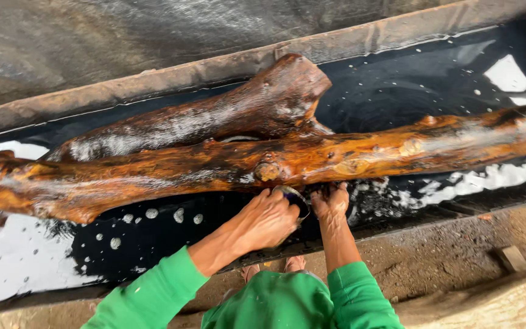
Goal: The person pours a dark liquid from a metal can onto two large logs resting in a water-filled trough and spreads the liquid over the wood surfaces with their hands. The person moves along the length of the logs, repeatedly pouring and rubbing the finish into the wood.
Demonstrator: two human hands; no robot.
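A long wet forked log [226,164], orange-brown and glossy, lies across a trough of dark water [397,91]. My left hand [267,220] is closed on a small dark round container [294,199] just under the log's near side. My right hand [331,202] sits beside it, fingertips touching the log's lower edge at the waterline. Both arms wear green sleeves.
The trough has a wooden far rim [226,67] and a dark near rim [433,222]. White foam and bubbles [153,214] float on the water. Bare dirt ground [458,256] lies on my side, with a small wood block [512,259]. My toes [293,264] show below.
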